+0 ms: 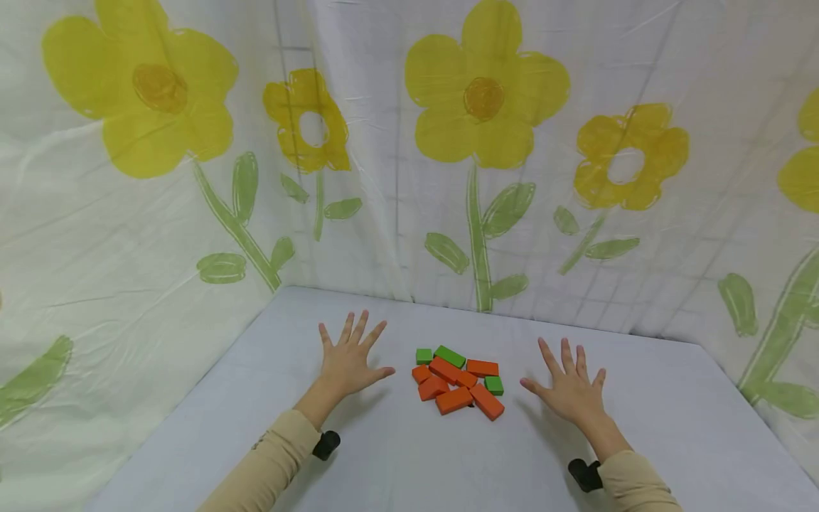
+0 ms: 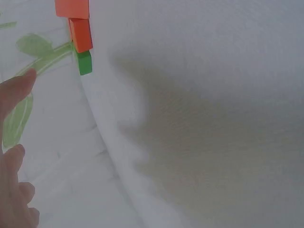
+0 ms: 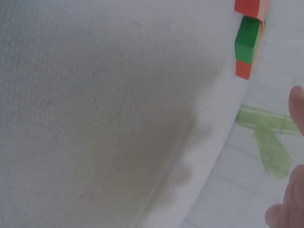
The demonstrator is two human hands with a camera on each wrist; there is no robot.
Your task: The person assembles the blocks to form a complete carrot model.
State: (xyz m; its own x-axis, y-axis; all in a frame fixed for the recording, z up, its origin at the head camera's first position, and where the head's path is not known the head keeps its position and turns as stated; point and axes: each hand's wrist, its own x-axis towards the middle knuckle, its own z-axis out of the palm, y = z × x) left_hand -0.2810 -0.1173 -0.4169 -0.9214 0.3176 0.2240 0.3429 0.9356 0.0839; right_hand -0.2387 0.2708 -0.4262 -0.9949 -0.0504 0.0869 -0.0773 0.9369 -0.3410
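A loose cluster of orange and green blocks lies on the white table (image 1: 409, 469) between my hands. An orange block (image 1: 453, 400) sits at its front, with a longer orange block (image 1: 487, 402) to the right of it. Toward the back are a green block (image 1: 450, 356) and a small green block (image 1: 424, 356); another green block (image 1: 494, 385) is at the right side. My left hand (image 1: 348, 366), fingers spread, is held left of the cluster and holds nothing. On the other side my right hand (image 1: 571, 387) is likewise spread and touches no block. Shadows fall below both hands.
A white curtain (image 1: 377, 235) printed with yellow flowers hangs behind the table and along its sides. Black wrist devices (image 1: 327, 445) are worn on both arms, below beige sleeves (image 1: 265, 462).
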